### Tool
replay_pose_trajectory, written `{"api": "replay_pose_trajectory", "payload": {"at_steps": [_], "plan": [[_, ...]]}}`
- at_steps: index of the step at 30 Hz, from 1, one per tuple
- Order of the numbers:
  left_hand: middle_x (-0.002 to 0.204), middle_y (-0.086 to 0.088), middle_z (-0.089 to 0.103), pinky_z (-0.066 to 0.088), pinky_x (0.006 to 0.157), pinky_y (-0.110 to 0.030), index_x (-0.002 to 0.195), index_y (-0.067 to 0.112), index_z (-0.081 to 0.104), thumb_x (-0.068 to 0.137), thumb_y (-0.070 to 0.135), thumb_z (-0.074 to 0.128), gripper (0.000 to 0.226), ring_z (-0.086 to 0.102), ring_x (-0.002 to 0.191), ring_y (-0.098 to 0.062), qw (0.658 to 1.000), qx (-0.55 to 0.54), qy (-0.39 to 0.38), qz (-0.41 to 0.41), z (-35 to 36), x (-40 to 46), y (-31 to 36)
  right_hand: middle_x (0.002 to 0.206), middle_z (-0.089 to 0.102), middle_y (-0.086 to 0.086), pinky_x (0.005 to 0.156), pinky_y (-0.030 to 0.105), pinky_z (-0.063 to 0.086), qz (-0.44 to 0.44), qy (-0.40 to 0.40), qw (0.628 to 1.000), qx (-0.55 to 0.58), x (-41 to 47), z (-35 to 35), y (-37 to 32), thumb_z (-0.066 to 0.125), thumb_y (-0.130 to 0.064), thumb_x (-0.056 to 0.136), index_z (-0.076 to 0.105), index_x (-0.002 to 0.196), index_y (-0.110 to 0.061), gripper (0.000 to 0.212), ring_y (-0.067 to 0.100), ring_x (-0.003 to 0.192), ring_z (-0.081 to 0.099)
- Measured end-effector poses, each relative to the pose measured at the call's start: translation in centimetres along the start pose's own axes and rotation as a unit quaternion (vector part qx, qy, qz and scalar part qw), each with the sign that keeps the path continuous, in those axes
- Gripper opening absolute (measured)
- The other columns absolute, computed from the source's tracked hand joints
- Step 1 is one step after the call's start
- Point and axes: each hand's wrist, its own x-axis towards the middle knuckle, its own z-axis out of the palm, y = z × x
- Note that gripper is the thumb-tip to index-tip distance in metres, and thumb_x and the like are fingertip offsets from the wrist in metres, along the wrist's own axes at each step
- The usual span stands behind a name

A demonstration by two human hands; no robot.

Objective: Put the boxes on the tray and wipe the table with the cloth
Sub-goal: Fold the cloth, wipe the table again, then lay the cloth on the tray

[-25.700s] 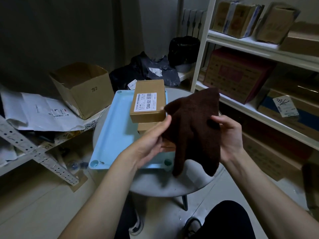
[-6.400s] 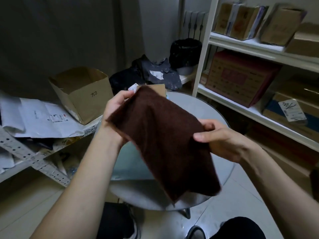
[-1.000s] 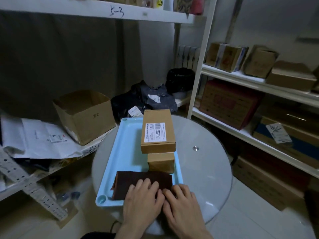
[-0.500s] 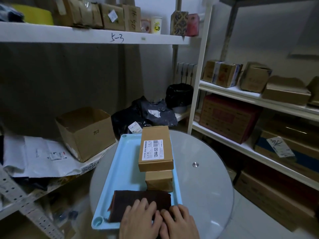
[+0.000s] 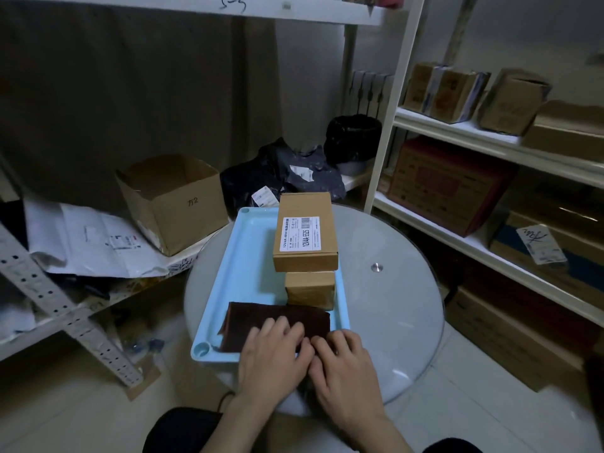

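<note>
Closing stage of the task. Both boxes are sitting on the tray [image 5: 248,256] — the labelled box [image 5: 305,232] stacked on the smaller box [image 5: 310,289] — and the folded brown cloth [image 5: 277,323] is lying at the tray's near end. The left hand [image 5: 273,353] and right hand [image 5: 343,358] are lying side by side with fingers straight, pressing flat on the cloth and gripping nothing.

Judgement: the work appears finished or nearly so; the round glass counter [image 5: 392,305] is looking bare on its right half, though in this dim light I cannot tell whether it is wiped clean. The next move is probably only lifting the hands away without dragging the cloth.

Hidden or unclear: the cloth's near edge and the tray's near right corner are lying under the hands; the lower box is partly covered.
</note>
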Motion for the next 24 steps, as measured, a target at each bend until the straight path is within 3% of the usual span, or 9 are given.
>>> {"api": "replay_pose_trajectory", "payload": {"at_steps": [24], "plan": [[0.084,0.008,0.053,0.038,0.072,-0.034,0.085,0.028,0.057,0.090,0.047,0.030,0.033,0.049,0.084,-0.015,0.999,-0.031,-0.030,-0.022,-0.90,-0.19,0.31,0.101,0.057,-0.009,0.073,0.030,0.049,0.026,-0.021,0.999,0.014,-0.15,-0.53,-0.36,0.047,-0.037,0.091,0.057,0.107,-0.033,0.020,0.016,0.104,0.047]]}}
